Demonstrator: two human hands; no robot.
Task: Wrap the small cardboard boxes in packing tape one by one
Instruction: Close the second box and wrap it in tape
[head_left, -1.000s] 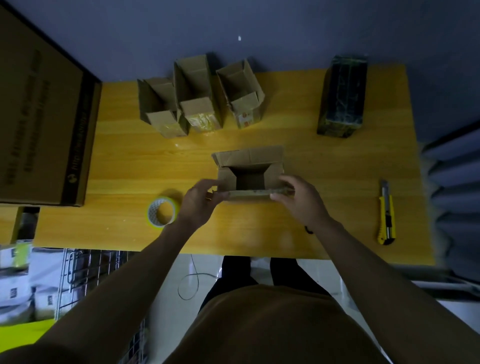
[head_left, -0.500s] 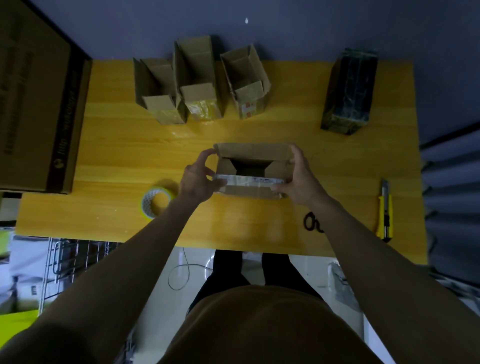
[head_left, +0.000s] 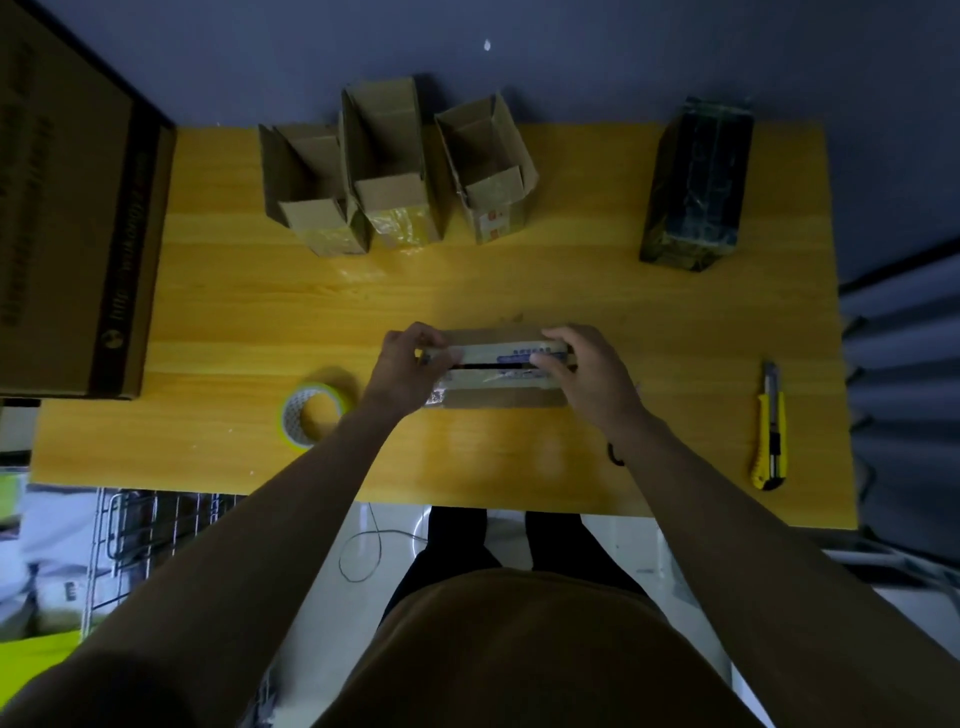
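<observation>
I pinched the small brown cardboard box's (head_left: 498, 384) flaps nearly closed, left hand (head_left: 402, 371) and right hand (head_left: 589, 371) fingers clamped on them; next probably the yellow-rimmed tape roll (head_left: 310, 414).

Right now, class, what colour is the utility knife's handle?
Yellow with black parts: the utility knife shows best in the head view.

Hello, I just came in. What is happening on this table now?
A person is closing a small cardboard box at the middle of the yellow table. The left hand and right hand press its top flaps together; a narrow gap remains. The tape roll lies left of it, unused. Three open boxes wait behind.
</observation>
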